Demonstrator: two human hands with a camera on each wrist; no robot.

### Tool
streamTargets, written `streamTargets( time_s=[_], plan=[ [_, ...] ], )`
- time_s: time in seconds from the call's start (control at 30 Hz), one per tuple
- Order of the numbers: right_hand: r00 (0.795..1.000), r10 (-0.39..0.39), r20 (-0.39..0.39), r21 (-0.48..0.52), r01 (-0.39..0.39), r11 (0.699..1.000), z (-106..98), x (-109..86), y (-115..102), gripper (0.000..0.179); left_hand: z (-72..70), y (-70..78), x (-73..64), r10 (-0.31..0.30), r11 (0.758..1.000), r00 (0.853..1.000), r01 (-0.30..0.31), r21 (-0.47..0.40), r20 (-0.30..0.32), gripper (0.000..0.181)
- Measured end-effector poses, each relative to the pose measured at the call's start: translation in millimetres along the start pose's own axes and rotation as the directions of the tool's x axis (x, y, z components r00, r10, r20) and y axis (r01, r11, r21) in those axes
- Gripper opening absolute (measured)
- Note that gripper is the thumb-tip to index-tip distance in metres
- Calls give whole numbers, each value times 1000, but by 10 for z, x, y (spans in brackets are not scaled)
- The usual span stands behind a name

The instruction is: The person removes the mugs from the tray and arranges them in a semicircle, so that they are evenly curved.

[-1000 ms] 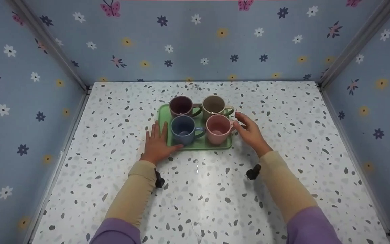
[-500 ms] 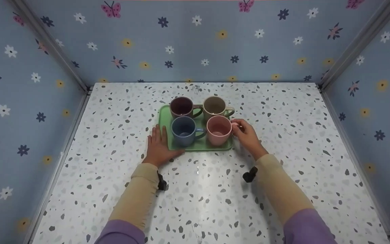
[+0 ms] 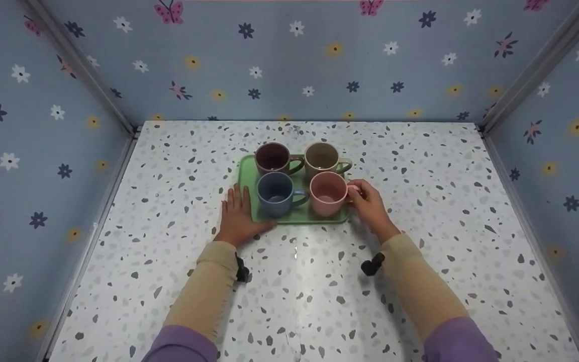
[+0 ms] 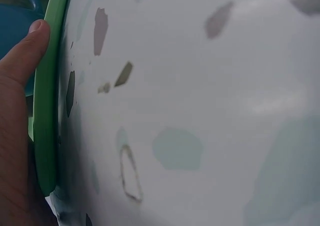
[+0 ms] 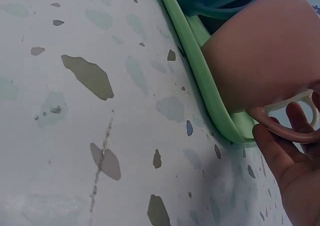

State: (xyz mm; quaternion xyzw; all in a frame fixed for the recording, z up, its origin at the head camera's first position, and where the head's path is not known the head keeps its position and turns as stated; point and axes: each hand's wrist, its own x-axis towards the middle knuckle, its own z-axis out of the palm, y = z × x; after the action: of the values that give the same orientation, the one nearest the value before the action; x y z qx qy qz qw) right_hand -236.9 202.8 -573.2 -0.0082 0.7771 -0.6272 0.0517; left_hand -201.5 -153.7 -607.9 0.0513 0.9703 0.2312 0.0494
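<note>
A green tray [image 3: 248, 173] bears a pink mug [image 3: 327, 201] front right, a blue mug [image 3: 274, 203] front left, a maroon mug [image 3: 271, 163] back left and a beige mug [image 3: 321, 163] back right. All stand upright, handles to the right. My right hand [image 3: 371, 206] pinches the pink mug's handle [image 5: 285, 129], fingers curled at the loop in the right wrist view. My left hand [image 3: 239, 216] lies at the tray's front left corner, fingers straight along the left side. Its thumb [image 4: 31, 50] rests on the front rim in the left wrist view; the other fingers are hidden there.
The speckled white tabletop [image 3: 289, 301] surrounds the tray. Blue flowered panels [image 3: 289, 60] rise at the back and both sides, with grey metal strips [image 3: 83, 65] at the corners. A small black device [image 3: 372, 264] sits at each wrist.
My right hand has closed from loosely spread fingers to a pinch on the pink mug's handle. The left hand has shifted slightly at the tray's corner. The mugs keep their places on the tray.
</note>
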Motion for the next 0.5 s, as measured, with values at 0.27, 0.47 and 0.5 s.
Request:
streamTargets(
  time_s=[0.27,0.47,0.5],
  plan=[
    [1000,26,0,62,-26,998,38,2,-3,29,-38,29,-29,11,1000,1000,-12,-20,-25,131],
    [999,42,-16,80,-41,996,45,-14,-17,30,-36,24,-23,-4,999,1000,4,-38,-1,132],
    [999,46,-15,75,-45,996,43,-13,-20,30,-34,19,-23,-5,999,1000,5,-39,0,132]
  ],
)
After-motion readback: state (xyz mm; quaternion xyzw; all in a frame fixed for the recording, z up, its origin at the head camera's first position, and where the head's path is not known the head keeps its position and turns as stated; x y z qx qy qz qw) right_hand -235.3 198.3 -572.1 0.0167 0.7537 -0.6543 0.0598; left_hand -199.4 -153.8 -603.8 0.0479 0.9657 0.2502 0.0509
